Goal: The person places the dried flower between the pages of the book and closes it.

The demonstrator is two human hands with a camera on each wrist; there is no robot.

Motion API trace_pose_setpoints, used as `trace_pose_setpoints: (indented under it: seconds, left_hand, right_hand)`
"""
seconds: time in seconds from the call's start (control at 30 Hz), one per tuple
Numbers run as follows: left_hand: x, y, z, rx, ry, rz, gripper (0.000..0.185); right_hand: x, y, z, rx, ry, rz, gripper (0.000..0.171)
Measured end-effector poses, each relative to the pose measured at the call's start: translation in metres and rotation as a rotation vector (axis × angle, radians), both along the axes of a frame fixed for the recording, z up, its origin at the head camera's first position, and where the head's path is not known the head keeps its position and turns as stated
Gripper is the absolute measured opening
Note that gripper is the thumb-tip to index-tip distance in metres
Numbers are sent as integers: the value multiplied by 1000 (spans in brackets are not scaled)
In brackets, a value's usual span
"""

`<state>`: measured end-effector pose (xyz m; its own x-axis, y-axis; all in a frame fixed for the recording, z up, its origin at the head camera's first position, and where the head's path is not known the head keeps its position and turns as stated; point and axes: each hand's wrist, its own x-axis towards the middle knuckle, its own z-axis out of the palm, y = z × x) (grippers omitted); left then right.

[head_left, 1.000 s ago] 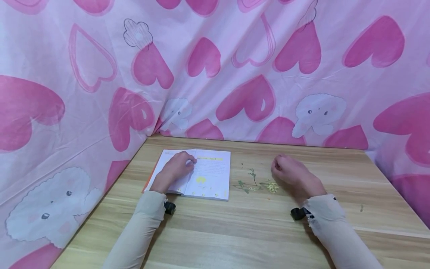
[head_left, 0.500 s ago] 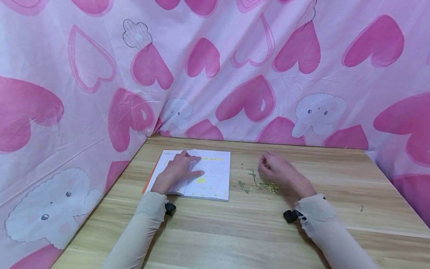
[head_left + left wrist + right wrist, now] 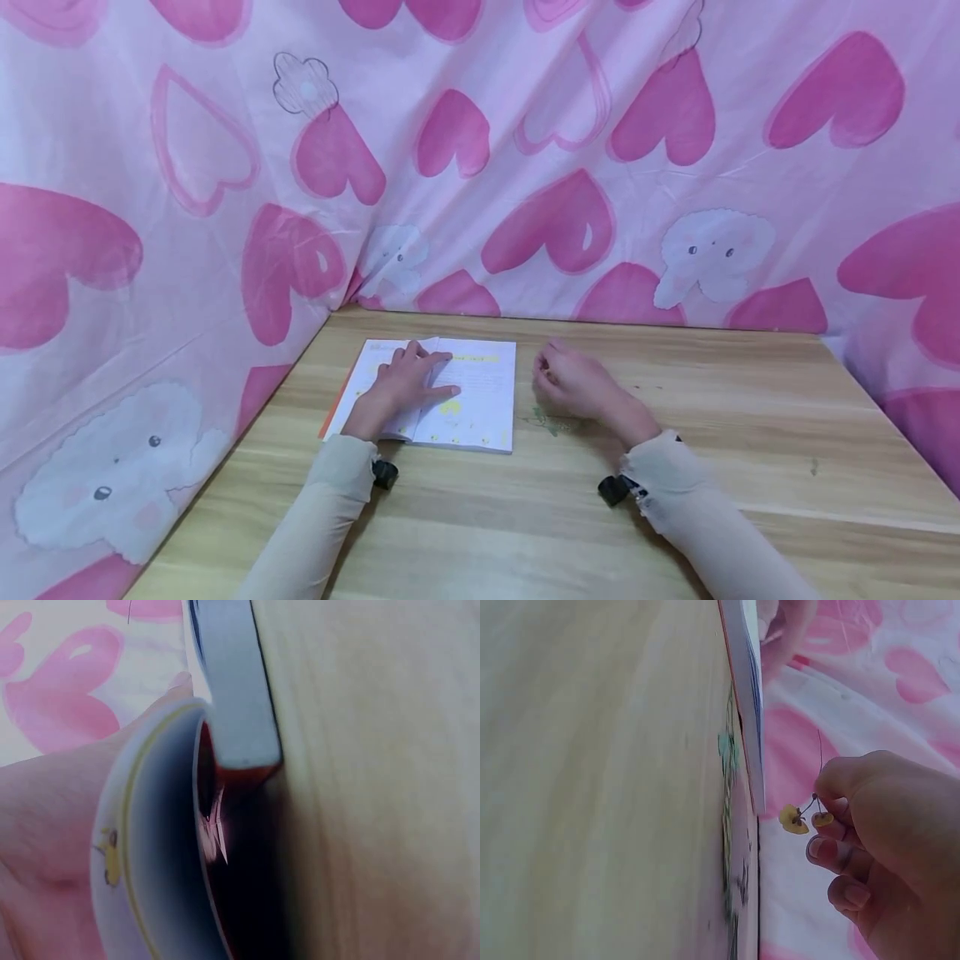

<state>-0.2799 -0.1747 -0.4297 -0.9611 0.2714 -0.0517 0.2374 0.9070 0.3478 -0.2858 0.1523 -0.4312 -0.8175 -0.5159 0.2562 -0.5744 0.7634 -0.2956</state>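
Right hand (image 3: 573, 385) has moved toward book (image 3: 480, 392), pinching sprig (image 3: 804, 817).

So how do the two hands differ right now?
The left hand lies flat with fingers spread, pressing on the open book; the right hand is curled, pinching a small yellow flower sprig. The left rests on the page; the right hangs beside the book over the table. Both wear cream sleeves.

An open book (image 3: 468, 392) lies on the bench (image 3: 750, 433), toward its far left corner. The left hand (image 3: 405, 383) rests on its pages. The right hand (image 3: 573, 387) hovers just right of the book, above plant sprigs (image 3: 546, 419) lying on the bench.
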Motion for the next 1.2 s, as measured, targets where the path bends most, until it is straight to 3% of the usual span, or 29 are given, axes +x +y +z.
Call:
trace_pose_setpoints:
  seconds: [0.67,1.2]
  left_hand:
    - [1,1,0,5,-10,7,87]
    - [-2,0,-2,-15,-8,11,85]
  right_hand:
    - [-18,-68,-1,216,149,40,16]
    - [-27,-92,-6,193,106,70,13]
